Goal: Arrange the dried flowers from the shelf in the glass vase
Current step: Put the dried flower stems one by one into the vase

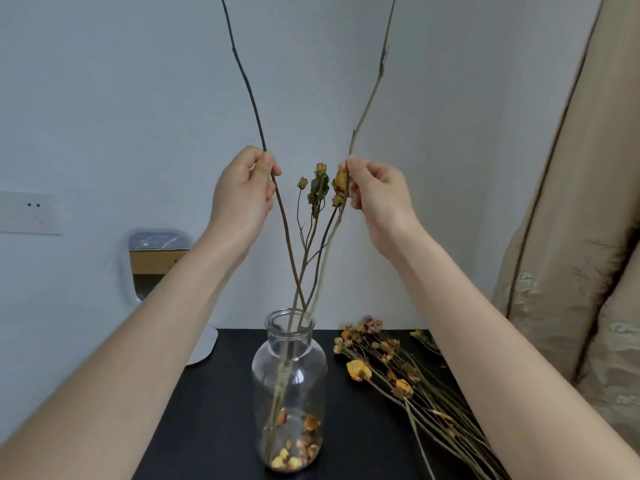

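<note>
A clear glass vase (289, 368) stands upright on the black shelf top (214, 410), with loose dried petals at its bottom. Three stems stand in it. My left hand (242, 195) pinches a long dark stem (247, 88) that leans up to the left. My right hand (375, 194) pinches a long pale stem (372, 88) that leans up to the right. Both run out of the top of the view. Between my hands rises a shorter sprig with dried yellow flowers (320, 185). A bundle of dried flowers (398, 372) lies flat to the right of the vase.
A white wall is close behind the shelf. A small white-framed mirror (157, 261) on a stand sits at the left rear. A wall socket (29, 213) is at the far left. A beige curtain (581, 237) hangs at the right, beside the shelf's edge.
</note>
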Demonstrator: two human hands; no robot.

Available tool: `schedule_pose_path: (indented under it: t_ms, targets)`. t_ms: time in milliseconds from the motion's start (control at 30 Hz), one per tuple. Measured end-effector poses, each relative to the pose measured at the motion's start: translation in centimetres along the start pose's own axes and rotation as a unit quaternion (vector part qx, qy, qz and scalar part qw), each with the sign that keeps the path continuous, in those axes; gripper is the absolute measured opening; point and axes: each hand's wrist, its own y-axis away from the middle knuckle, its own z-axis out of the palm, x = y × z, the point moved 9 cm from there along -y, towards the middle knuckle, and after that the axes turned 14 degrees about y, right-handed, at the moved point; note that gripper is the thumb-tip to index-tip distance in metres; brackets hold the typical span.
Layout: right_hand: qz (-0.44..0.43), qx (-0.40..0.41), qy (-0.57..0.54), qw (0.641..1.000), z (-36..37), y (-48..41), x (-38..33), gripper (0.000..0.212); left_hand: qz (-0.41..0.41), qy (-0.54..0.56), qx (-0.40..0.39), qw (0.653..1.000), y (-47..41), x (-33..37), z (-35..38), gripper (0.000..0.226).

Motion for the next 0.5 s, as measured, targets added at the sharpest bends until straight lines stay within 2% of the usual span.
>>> schedule_pose_path:
  t_ms: [233,500]
  targets:
    - [0.002,0.023,0.015,1.000,1.1,-0.4,1.0,0.032,-0.023,-0.038,-0.004,0.999,0.0,-3.4,-1.2,0.031]
    - [0.001,0.010,0.107,0.994,2.5,0.6,3.3,0.024,-0.069,-0.097,-0.070,0.990,2.5,-7.4,-1.0,0.029]
